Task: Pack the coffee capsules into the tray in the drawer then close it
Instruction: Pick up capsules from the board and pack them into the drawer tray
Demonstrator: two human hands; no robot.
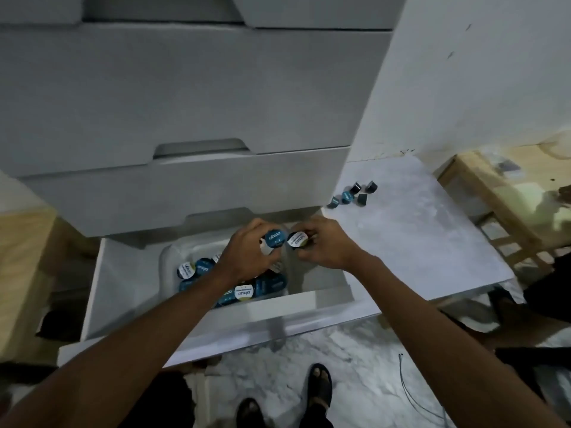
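The bottom drawer (pixel 123 304) of a white chest stands pulled out. Inside it lies a clear plastic tray (pixel 168 254) with several blue and white-lidded coffee capsules (pixel 244 291). My left hand (pixel 247 254) hovers over the tray, shut on a blue-lidded capsule (pixel 273 240). Right beside it, my right hand (pixel 324 245) grips a white-lidded capsule (pixel 297 239). The two held capsules almost touch. Several more dark capsules (pixel 355 194) lie loose on the low white table to the right of the chest.
A low white table (pixel 417 242) adjoins the drawer's right side. A wooden frame (pixel 494 205) stands further right, and a wooden surface (pixel 21 257) at the left. The upper drawers (pixel 185 103) are shut. My sandalled feet (pixel 319 387) stand on the marble floor below the drawer front.
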